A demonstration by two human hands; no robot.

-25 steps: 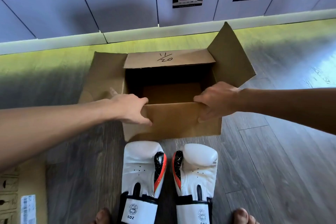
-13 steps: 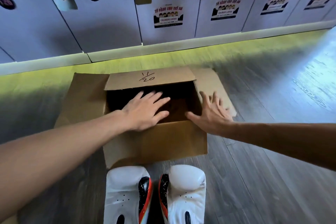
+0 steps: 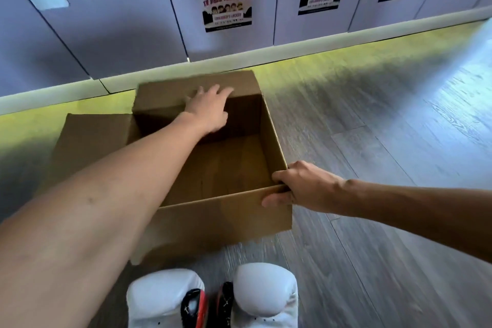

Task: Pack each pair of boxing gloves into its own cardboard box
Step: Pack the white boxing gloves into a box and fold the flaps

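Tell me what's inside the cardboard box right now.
Only its bare brown bottom shows inside the cardboard box; no gloves there. The left hand and its forearm, reaching across the opening, cover the inside's left part. The boxing gloves lie outside, on the floor.

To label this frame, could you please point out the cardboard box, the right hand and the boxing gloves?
cardboard box (image 3: 221, 222): head view, near outer wall.
right hand (image 3: 306, 186): head view, back of the hand.
boxing gloves (image 3: 266, 293): head view, white padding of one glove.
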